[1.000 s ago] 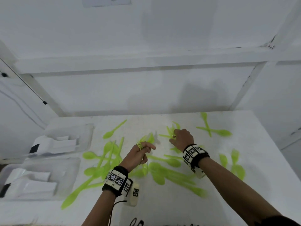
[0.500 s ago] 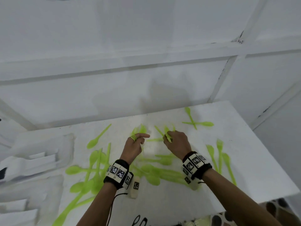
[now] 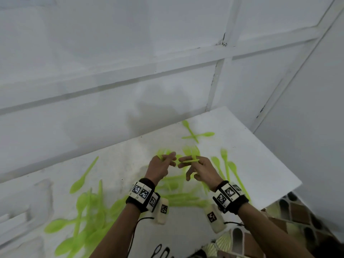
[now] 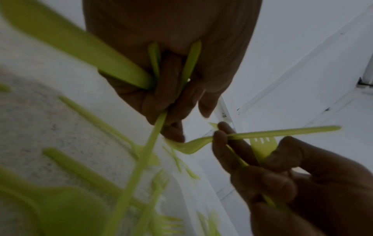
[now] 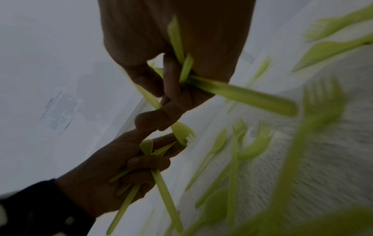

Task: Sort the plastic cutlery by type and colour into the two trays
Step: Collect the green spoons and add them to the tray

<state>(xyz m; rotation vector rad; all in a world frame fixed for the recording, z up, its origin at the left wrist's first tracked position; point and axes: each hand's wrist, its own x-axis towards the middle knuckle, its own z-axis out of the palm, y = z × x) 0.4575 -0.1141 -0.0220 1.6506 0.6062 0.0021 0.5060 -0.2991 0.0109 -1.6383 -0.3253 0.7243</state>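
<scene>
Both hands hover close together above the white table [image 3: 264, 175], each holding lime-green plastic forks. My left hand [image 3: 172, 159] grips a small bunch of forks [image 4: 156, 127] by the handles, which stick out below the fist [image 5: 161, 191]. My right hand [image 3: 186, 164] pinches a fork [image 3: 188, 161] lying crosswise, its head [image 4: 260, 147] showing between the fingers [image 4: 228, 140], with more green handles tucked in the palm [image 5: 187, 67]. The two hands' fingertips nearly touch. Loose green spoons [image 3: 83, 220] lie at the left.
More loose forks and spoons [image 3: 226, 164] lie to the right of the hands. A crossed pair [image 3: 193, 135] sits near the back wall. A blurred clear tray [image 3: 40, 190] shows at the far left. The table's right edge drops to patterned floor [image 3: 297, 213].
Both hands rose off the table and came together. The right hand lifted forks from the pile. The head view swung right, so the trays slid to the left edge.
</scene>
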